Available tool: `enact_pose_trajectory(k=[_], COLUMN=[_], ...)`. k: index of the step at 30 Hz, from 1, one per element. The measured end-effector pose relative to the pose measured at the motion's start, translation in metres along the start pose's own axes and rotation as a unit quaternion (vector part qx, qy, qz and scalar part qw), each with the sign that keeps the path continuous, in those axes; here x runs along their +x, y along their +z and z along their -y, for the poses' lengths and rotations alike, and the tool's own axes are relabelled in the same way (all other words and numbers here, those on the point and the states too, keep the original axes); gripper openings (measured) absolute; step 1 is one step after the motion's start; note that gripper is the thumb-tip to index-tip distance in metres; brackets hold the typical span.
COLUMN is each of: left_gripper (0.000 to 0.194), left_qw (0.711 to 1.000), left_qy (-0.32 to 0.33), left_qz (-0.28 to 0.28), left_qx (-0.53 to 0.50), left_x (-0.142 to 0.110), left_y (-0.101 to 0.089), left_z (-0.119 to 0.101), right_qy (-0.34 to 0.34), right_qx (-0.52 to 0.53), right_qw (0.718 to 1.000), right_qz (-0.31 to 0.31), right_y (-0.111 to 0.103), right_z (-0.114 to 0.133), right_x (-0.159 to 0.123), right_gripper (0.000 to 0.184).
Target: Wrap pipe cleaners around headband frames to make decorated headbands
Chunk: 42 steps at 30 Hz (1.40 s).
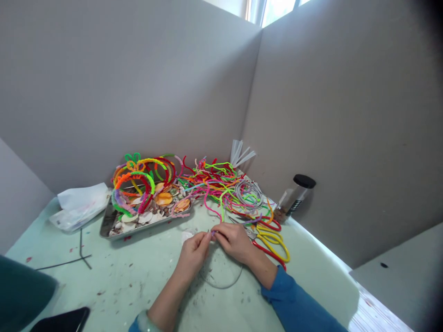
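Observation:
My left hand and my right hand meet at the fingertips above the table, both closed in a pinch. Between them shows a bit of purple pipe cleaner. A thin grey wire hoop hangs or lies below the fingers, its upper part hidden by my hands. A purple length sticks out beyond my right hand; whether it is the same piece I cannot tell. Close to my right wrist lie scissors with red handles and scissors with yellow handles.
A metal tray of shells carries several colourful pipe cleaner rings. Behind my hands are loose pipe cleaners and coiled wire. A black-lidded jar leans right. Plastic packets, black sticks and a phone lie left.

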<state>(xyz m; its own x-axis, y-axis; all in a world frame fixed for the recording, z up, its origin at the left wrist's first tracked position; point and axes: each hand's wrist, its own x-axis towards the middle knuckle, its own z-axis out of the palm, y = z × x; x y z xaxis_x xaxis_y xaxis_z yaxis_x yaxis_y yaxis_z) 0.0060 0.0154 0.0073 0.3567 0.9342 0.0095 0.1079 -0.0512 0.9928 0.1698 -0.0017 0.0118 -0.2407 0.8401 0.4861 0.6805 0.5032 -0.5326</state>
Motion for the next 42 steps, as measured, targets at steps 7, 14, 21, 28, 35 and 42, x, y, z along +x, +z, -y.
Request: enact_pose_trajectory(k=[7,14,21,28,35,42], left_gripper=[0.027,0.017,0.020,0.014,0.025,0.016], left_qw=[0.968,0.859,0.820,0.908,0.979,0.930], left_qy=[-0.005,-0.014,-0.008,0.018,0.042,0.051], left_qz=[-0.230,-0.101,-0.101,-0.143,-0.096,0.015], left_qx=[0.097,0.502,0.563,0.394,-0.174,-0.362], left_x=[0.001,-0.013,-0.012,-0.003,0.004,-0.002], left_y=[-0.015,0.004,0.000,-0.014,-0.030,-0.042], left_z=[-0.003,-0.009,-0.008,-0.008,-0.010,-0.019], right_qy=[0.102,0.098,0.077,0.069,0.246,0.258], right_qx=[-0.067,-0.086,-0.119,-0.091,0.195,0.446], right_qw=[0.980,0.979,0.978,0.987,0.933,0.659], right_qz=[-0.157,-0.154,-0.152,-0.113,0.176,0.548], right_y=[0.001,0.004,0.001,-0.009,-0.048,-0.008], right_z=[-0.017,-0.017,-0.017,-0.012,0.009,0.029], right_x=[0.002,0.000,0.002,0.007,0.007,-0.005], right_gripper=[0.021,0.025,0.026,0.024,0.025,0.036])
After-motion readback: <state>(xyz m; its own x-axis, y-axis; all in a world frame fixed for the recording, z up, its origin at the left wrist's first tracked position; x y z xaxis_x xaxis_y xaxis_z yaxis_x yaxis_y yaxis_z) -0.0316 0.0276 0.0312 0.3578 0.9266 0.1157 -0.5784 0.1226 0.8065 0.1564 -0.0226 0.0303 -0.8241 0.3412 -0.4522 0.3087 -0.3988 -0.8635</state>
